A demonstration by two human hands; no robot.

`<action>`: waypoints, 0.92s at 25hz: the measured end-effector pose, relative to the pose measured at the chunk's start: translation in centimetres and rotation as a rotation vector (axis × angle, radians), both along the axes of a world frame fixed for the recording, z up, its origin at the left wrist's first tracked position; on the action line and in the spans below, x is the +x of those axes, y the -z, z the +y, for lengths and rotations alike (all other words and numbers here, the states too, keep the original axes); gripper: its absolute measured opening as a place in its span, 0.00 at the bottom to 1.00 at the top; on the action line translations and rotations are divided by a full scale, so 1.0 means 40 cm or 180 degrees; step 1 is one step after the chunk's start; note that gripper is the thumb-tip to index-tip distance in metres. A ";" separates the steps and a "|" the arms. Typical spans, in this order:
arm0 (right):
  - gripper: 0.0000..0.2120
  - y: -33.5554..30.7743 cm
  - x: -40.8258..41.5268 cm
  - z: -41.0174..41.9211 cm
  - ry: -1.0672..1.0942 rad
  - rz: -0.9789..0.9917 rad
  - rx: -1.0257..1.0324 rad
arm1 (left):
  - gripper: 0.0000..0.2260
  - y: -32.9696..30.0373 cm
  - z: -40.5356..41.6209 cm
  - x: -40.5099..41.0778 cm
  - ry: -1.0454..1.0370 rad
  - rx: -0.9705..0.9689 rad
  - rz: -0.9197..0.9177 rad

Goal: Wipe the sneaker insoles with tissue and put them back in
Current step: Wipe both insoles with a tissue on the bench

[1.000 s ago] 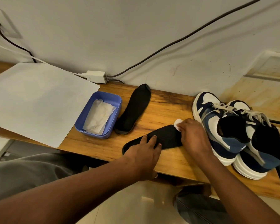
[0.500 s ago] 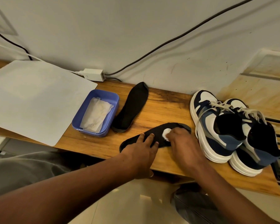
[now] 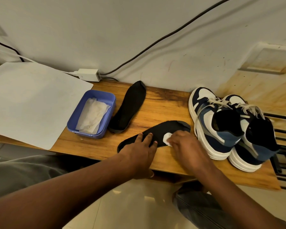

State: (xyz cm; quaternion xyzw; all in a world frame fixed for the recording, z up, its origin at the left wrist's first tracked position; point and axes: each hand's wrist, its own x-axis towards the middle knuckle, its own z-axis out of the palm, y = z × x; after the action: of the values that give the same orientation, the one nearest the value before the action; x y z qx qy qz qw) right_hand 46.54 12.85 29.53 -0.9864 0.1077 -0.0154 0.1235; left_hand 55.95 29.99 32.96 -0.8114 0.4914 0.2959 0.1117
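Wiping near insole (image 3: pixel 157 133): axis runs near-left to far-right.
Our left hand (image 3: pixel 139 154) pins its near-left end, fingers spread flat; right hand (image 3: pixel 185 146) pinches tissue (image 3: pixel 166 139) mid-insole; unwiped toe lies far-right.

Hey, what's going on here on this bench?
A person is cleaning sneaker insoles. The left hand pins one insole flat on the bench while the right hand rubs it with a tissue. The second insole lies beside a blue tub holding more tissue. Both sneakers stand to the right, without insoles yet.
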 end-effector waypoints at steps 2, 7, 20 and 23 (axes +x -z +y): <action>0.13 0.008 0.011 -0.053 0.0394 0.0072 -0.0163 | 0.45 -0.001 -0.002 -0.001 0.0013 0.0021 -0.0006; 0.12 0.004 0.055 -0.042 0.0585 -0.0091 -0.0473 | 0.45 0.005 0.006 -0.003 0.0015 -0.0012 -0.0047; 0.11 0.004 0.082 0.008 0.0134 -0.0480 0.0115 | 0.45 0.012 0.006 -0.001 0.0091 -0.0086 -0.0129; 0.12 0.023 0.083 -0.051 0.0399 -0.0416 -0.0079 | 0.44 0.013 0.000 -0.002 0.0168 -0.0062 -0.0190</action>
State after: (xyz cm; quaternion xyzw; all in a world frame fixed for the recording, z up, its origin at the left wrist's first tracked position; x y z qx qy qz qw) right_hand 49.86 10.80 28.61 -0.9760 0.1607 -0.0888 0.1167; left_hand 55.86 30.01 32.45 -0.8077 0.5119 0.2637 0.1263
